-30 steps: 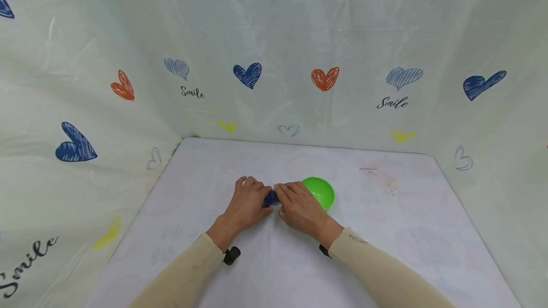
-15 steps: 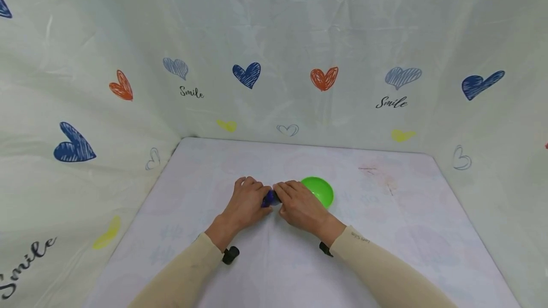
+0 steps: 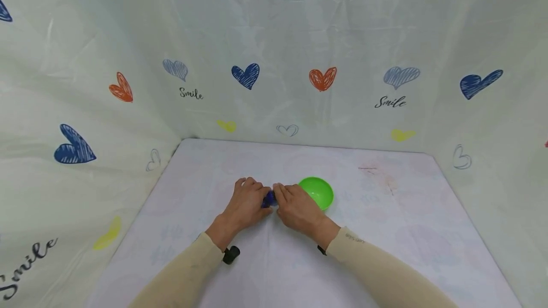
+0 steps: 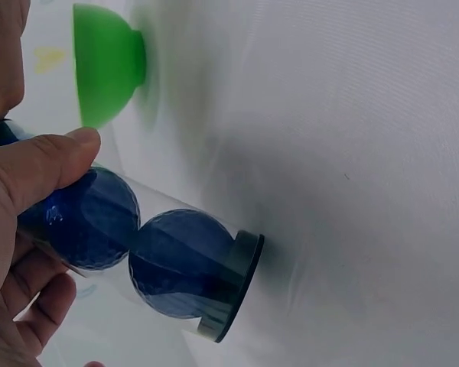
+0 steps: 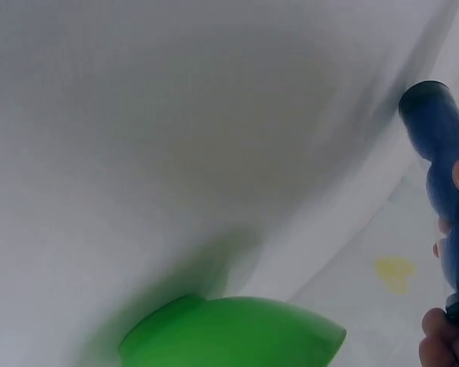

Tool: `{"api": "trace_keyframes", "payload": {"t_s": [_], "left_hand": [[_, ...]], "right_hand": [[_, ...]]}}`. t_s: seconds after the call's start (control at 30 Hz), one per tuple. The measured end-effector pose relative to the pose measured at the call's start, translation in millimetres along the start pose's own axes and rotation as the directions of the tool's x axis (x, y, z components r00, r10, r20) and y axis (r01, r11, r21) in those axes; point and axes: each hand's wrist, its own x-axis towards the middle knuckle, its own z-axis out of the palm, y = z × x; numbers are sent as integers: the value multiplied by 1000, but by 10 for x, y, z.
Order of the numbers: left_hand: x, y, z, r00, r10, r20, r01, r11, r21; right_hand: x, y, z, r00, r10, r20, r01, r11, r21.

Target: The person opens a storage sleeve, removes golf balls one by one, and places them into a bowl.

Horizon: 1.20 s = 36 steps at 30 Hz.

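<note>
Left hand (image 3: 247,199) and right hand (image 3: 295,203) pinched opposite ends of a clear plastic tube (image 4: 149,256) holding dimpled blue balls (image 4: 180,264), just left of the glossy green bowl (image 3: 317,191) on the table (image 3: 385,232).

tube (image 4: 176,260): 1 | blue balls (image 4: 180,264): 2 visible | green bowl (image 3: 318,191): 1 | hands (image 3: 247,202): 2

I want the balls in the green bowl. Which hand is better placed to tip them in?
Probably the right hand: it lies next to the green bowl and grips the bowl-side end of the clear tube. The left hand holds the far end, with two blue balls inside.
</note>
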Motion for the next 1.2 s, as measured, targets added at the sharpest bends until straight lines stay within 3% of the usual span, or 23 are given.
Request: {"api": "trace_keyframes", "payload": {"t_s": [0.23,0.4,0.7,0.97,1.2], "left_hand": [[7,-13,-4,1000,-12,-6,12,1000,-23],[20,-12,0,1000,-9,7,9,1000,-21],[18,-22,35,1000,6,29,-5,999,-34],[-28,-30,37,998,49,27,-47,997,-58],[-30,-63,-10,993,87,80,-81,994,-73]], "right_hand": [[20,-57,-8,997,50,65,-52,998,25],[22,-6,-43,996,28,89,-33,998,51],[12,170,-152,991,59,119,-80,981,177],[-3,193,-191,981,82,175,-127,957,262],[-2,200,-189,994,-4,105,-31,942,334]]}}
